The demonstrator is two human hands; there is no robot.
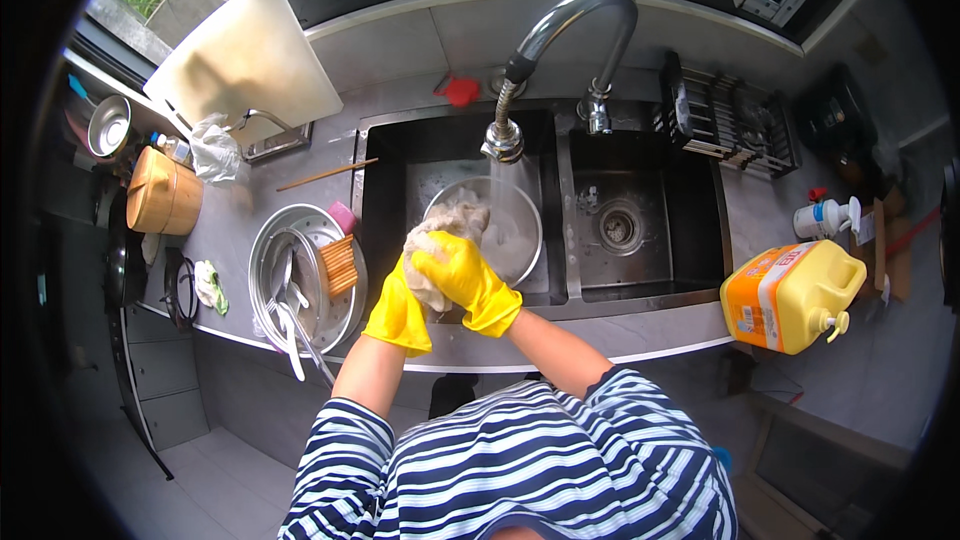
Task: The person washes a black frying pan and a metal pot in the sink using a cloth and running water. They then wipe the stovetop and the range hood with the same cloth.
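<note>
Both my hands wear yellow rubber gloves and grip a wet, greyish-beige cloth (459,219) over the near left part of the large sink basin. My left hand (403,309) is at the cloth's left side, partly hidden behind the cloth and the other hand. My right hand (466,277) closes around the cloth's middle. Under the cloth a round metal bowl (538,229) stands in the basin, with cloudy water inside. From the chrome faucet's spray head (502,142) water runs down into the bowl.
Left of the sink, metal colanders (259,270) hold chopsticks and spoons; a single chopstick (326,174) lies behind them. A wooden bucket (163,191) and a white cutting board (255,60) stand farther left. Right are a small basin (622,270), a dish rack (731,116) and a yellow detergent jug (795,296).
</note>
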